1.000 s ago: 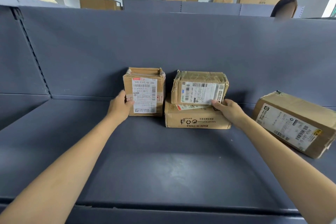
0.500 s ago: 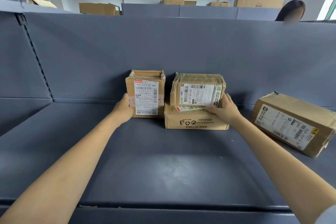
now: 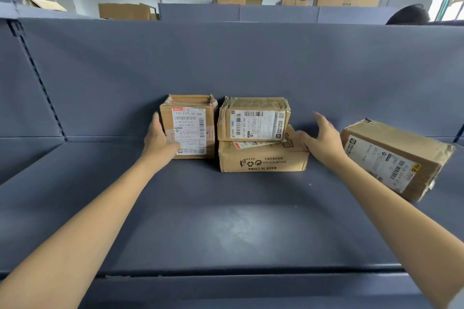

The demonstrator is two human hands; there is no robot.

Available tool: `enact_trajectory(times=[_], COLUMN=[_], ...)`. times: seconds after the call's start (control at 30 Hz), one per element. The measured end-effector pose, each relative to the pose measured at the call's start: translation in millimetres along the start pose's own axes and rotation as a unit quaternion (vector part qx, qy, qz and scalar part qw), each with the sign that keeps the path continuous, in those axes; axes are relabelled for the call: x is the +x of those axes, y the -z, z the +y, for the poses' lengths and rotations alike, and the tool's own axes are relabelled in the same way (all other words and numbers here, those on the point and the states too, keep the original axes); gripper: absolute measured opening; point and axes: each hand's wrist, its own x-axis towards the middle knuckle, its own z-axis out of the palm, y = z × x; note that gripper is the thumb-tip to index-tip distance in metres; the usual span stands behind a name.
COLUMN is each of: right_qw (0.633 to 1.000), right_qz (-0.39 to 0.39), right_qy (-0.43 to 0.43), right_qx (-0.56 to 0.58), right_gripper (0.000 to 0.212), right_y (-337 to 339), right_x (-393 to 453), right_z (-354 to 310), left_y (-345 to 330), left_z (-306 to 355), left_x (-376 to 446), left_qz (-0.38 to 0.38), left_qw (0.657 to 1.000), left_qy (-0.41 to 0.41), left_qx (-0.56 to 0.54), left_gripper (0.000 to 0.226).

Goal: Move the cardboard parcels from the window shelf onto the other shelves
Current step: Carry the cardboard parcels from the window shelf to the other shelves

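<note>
- three parcels are sitting at the back of the grey shelf (image 3: 226, 221): an upright box (image 3: 193, 130), then a top box (image 3: 253, 118) stacked on a flat box (image 3: 263, 158).
- the left hand (image 3: 159, 142) is still pressing the upright box's side, fingers straight.
- the right hand (image 3: 321, 139), gripping the stack a moment ago, is now hanging free beside it, fingers spread.
- a fourth box (image 3: 394, 158) is lying tilted at right.
- judgement: placement looks done; release is under way.

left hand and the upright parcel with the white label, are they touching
Touching. The head view shows the left hand flat against the upright parcel's left side, thumb lying over the label's lower corner.
</note>
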Motion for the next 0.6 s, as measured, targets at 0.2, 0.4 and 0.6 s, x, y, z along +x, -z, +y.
enact_trajectory(times=[0.2,0.4,0.6], right_qw=[0.967,0.904,0.901], right_qz=[0.132,-0.049,-0.069], right_qy=[0.095,-0.093,-0.001], right_qx=[-0.198,-0.415,-0.429], right_gripper=[0.046,0.101,0.061], right_y=[66.0,93.2,100.4], right_x=[3.2,-3.1,-14.2], right_z=[23.2,49.6,50.5], left_y=[-3.5,-13.8,-41.2], left_z=[26.9,48.2,73.8], left_x=[-8.8,-19.6,-37.7], left_qz=[0.072,0.1,0.107], left_qw=[0.988,0.967,0.932], left_qy=[-0.059,-0.1,-0.275], left_qx=[0.127,0.21,0.211], left_gripper=[0.095,0.091,0.072])
